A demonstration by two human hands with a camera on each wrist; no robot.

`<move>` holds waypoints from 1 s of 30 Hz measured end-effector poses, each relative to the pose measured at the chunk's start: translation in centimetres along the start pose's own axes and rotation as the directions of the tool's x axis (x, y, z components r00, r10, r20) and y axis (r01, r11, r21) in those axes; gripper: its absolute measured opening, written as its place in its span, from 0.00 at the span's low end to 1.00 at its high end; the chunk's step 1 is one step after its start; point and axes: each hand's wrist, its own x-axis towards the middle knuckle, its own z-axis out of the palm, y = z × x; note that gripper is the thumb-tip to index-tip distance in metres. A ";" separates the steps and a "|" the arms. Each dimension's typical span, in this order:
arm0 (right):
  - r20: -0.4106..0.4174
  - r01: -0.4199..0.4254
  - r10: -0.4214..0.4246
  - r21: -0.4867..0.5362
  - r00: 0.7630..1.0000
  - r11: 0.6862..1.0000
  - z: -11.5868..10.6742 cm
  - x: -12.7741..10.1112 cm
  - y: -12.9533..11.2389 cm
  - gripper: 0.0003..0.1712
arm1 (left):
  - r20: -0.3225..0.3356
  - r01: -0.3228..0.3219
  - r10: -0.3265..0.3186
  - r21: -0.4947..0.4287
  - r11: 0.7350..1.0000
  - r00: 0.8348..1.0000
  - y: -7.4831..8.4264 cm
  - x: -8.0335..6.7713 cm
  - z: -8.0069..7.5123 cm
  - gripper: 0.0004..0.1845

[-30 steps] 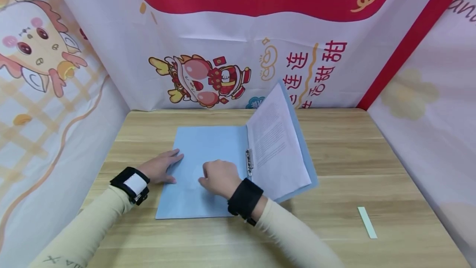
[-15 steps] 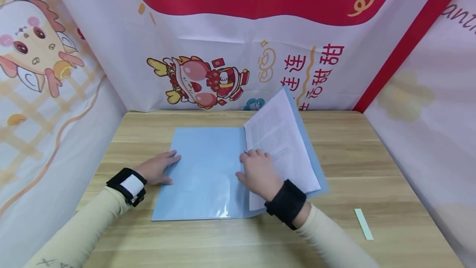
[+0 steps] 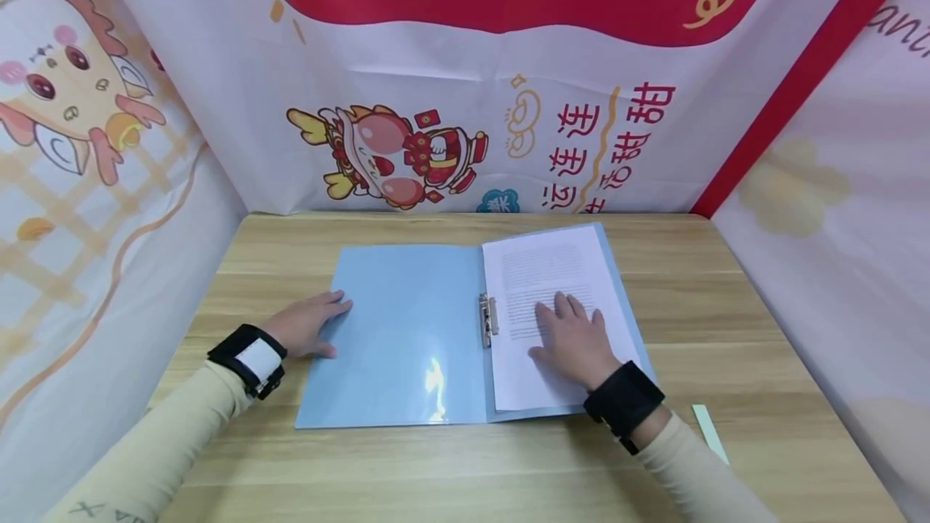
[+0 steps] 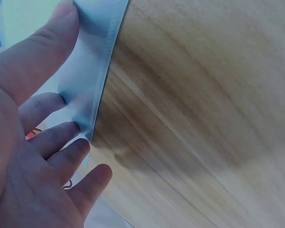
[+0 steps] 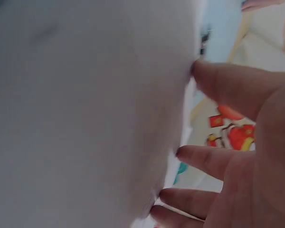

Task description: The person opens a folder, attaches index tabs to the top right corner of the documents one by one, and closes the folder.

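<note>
With the blue folder (image 3: pixel 407 337) lying open at the tabletop's (image 3: pixel 726 305) centre, the opening looks done: right hand (image 3: pixel 577 337) presses flat on the printed sheet (image 3: pixel 545 265) at 3 o'clock, left hand (image 3: pixel 308 325) steadies the 9 o'clock cover edge, fingers straight. The clip (image 3: pixel 487 320) remains untouched.

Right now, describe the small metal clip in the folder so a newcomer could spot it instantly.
Start at the light wooden table and find the open pale blue plastic folder lying flat on it. Along its central fold, at the left edge of the white printed sheet under the right hand, sits the small silver metal clip, the only metal, shiny part there.
</note>
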 end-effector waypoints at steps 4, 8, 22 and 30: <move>0.070 -0.074 0.072 0.029 0.995 0.997 1.1 -0.1 1.4 0.49 | 0.015 0.003 -0.002 -0.006 1.000 1.000 -0.1 0.2 0.2 0.44; 0.129 -0.123 0.114 0.061 0.985 0.991 1.9 -0.1 2.3 0.51 | 0.027 0.014 -0.014 -0.017 1.000 1.000 -0.1 0.2 0.3 0.44; 0.183 -0.160 0.145 0.073 0.972 0.984 3.7 0.3 2.8 0.52 | 0.044 0.034 -0.031 -0.079 0.996 0.999 -0.6 0.2 0.4 0.46; 0.161 -0.147 0.137 0.052 0.977 0.988 4.1 0.5 3.1 0.53 | 0.039 0.024 -0.020 -0.089 0.996 0.999 -0.7 0.3 0.4 0.46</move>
